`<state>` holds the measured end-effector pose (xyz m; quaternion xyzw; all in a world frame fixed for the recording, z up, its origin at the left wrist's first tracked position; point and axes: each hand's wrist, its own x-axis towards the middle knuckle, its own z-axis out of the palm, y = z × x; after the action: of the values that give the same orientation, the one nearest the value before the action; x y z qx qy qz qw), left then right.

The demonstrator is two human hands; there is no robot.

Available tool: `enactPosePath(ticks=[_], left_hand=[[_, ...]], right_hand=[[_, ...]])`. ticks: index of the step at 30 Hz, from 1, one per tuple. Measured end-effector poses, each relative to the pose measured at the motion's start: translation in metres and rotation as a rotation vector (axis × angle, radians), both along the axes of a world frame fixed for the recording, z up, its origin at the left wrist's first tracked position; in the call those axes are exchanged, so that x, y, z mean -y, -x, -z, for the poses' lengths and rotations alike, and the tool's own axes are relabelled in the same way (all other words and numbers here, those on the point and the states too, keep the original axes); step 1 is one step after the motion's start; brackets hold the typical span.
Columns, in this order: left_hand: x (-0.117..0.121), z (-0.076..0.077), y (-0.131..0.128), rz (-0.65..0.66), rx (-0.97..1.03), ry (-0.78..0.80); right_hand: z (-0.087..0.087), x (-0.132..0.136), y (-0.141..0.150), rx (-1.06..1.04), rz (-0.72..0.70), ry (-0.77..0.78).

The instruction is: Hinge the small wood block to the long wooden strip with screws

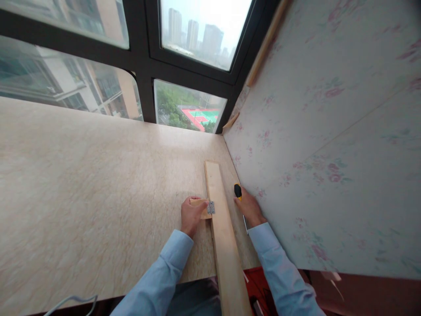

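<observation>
Both hands are occupied: the left hand (191, 216) pinches a small wooden piece (206, 215) with its thumb at a silvery hinge (213, 207), and the right hand (249, 208) curls around a black-and-yellow screwdriver (237, 191), its shaft pointing back toward the wrist. Between the hands lies a long, pale, straight-sided plank (226, 245), the dotted metal hinge bridging its left edge and the small piece. Nearer than the hands, the plank overhangs the table (98, 175), which spreads broadly to their left, while a flowered wall (329, 131) crowds the right hand.
</observation>
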<state>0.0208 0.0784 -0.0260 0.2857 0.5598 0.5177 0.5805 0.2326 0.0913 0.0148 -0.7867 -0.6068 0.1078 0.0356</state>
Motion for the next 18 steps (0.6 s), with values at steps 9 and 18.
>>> enactPosePath(ticks=[9,18], left_hand=[[0.0,0.003,0.001,0.005,0.012,-0.029],[0.003,0.001,0.002,-0.018,0.039,-0.049]], right_hand=[[0.002,-0.005,0.006,0.178,0.007,0.006],[-0.001,0.002,0.018,0.338,-0.051,-0.097]])
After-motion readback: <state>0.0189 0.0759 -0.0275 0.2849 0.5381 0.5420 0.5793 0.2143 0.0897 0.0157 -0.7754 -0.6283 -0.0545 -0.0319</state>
